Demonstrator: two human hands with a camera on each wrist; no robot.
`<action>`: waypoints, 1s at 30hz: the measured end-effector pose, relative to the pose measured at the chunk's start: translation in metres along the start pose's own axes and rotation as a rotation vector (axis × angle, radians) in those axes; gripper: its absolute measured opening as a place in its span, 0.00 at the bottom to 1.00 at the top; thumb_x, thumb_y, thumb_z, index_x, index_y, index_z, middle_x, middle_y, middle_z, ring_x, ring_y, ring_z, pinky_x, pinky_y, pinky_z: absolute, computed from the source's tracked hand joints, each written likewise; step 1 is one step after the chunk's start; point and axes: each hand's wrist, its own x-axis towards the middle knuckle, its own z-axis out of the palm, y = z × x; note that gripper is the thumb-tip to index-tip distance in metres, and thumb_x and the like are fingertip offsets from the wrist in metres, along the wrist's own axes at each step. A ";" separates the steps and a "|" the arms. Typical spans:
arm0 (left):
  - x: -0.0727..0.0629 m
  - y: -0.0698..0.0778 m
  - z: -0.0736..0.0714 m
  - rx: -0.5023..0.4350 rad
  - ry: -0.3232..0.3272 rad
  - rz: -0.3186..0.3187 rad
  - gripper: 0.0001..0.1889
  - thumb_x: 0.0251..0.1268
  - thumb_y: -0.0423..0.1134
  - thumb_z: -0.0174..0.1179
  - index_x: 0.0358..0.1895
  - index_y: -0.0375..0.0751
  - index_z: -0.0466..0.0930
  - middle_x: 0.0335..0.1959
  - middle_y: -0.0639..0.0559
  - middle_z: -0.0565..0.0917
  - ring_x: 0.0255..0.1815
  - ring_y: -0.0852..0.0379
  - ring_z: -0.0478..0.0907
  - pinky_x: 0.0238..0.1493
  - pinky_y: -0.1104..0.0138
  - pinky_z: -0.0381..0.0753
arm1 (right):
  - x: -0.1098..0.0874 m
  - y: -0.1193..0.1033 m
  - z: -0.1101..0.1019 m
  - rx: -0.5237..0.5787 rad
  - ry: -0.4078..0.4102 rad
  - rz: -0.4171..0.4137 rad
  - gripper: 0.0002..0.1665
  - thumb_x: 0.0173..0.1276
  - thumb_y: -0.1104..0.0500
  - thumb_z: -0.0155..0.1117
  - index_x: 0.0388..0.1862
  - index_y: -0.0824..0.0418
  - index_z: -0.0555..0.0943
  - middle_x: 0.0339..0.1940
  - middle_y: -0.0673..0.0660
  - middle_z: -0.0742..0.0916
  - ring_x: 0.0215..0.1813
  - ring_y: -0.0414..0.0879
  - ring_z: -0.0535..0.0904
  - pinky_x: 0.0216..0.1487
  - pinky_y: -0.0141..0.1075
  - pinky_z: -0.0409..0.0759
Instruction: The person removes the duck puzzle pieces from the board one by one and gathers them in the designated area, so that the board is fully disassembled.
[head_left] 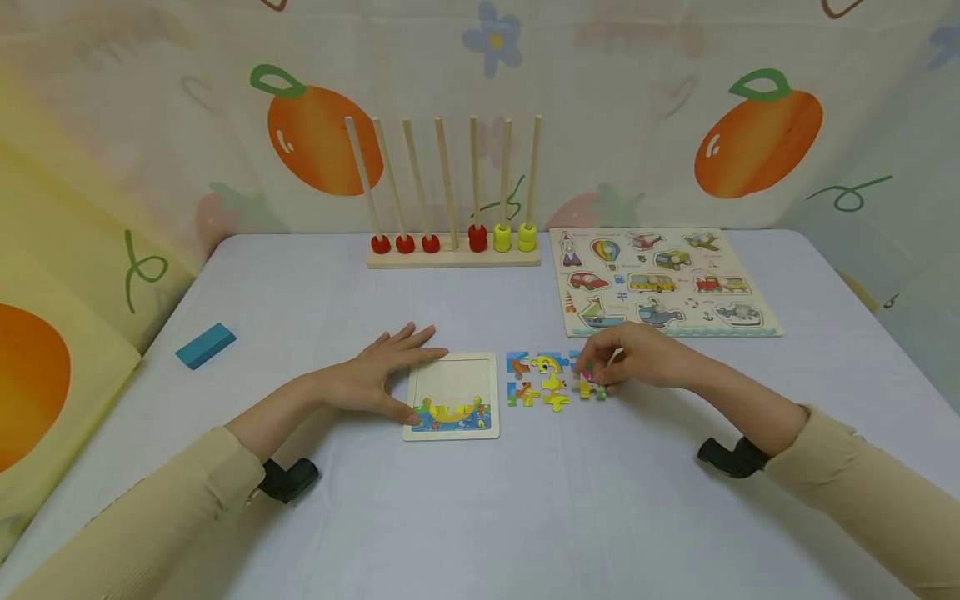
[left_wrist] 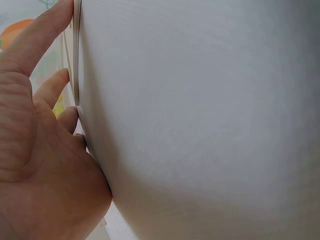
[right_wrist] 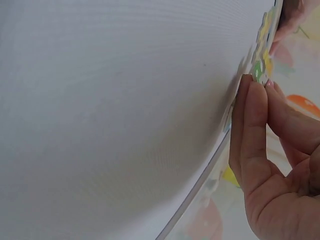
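Note:
A square wooden puzzle tray (head_left: 450, 357) lies on the table, its bottom part filled with blue and yellow pieces. My left hand (head_left: 382, 371) rests at the tray's left side, fingers spread, with the thumb on its lower left corner and a fingertip at its top edge. Right of the tray lie several loose jigsaw pieces (head_left: 553, 385) in blue and yellow. At their right end my right hand (head_left: 637, 354) pinches a jigsaw piece with green on it (right_wrist: 258, 71) between thumb and fingertips. The fingers partly cover this piece in the head view.
Behind the hands stands a wooden peg rack (head_left: 453, 260) with red and yellow beads. A wooden vehicle puzzle board (head_left: 667, 308) lies at the back right, close beyond the right hand. A blue block (head_left: 206, 345) lies at the far left. A patterned cloth hangs behind the table.

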 end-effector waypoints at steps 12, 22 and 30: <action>-0.001 0.000 0.000 -0.005 -0.002 -0.001 0.48 0.50 0.53 0.71 0.77 0.53 0.59 0.83 0.44 0.46 0.84 0.37 0.32 0.80 0.37 0.30 | 0.000 0.000 0.003 -0.017 0.008 0.030 0.07 0.65 0.65 0.66 0.42 0.61 0.86 0.26 0.55 0.84 0.28 0.44 0.82 0.36 0.33 0.82; 0.001 0.001 -0.001 -0.012 -0.009 -0.008 0.48 0.51 0.53 0.71 0.77 0.55 0.59 0.84 0.47 0.45 0.84 0.39 0.31 0.80 0.38 0.30 | 0.004 0.002 0.006 -0.096 0.038 0.057 0.07 0.63 0.65 0.67 0.39 0.58 0.87 0.22 0.51 0.83 0.27 0.41 0.77 0.32 0.30 0.76; 0.001 -0.001 0.001 0.001 -0.003 -0.005 0.48 0.50 0.53 0.71 0.77 0.55 0.59 0.83 0.46 0.46 0.84 0.38 0.32 0.80 0.38 0.31 | 0.004 0.001 0.007 -0.126 0.055 0.047 0.07 0.62 0.65 0.67 0.38 0.57 0.87 0.23 0.50 0.84 0.28 0.41 0.76 0.31 0.29 0.73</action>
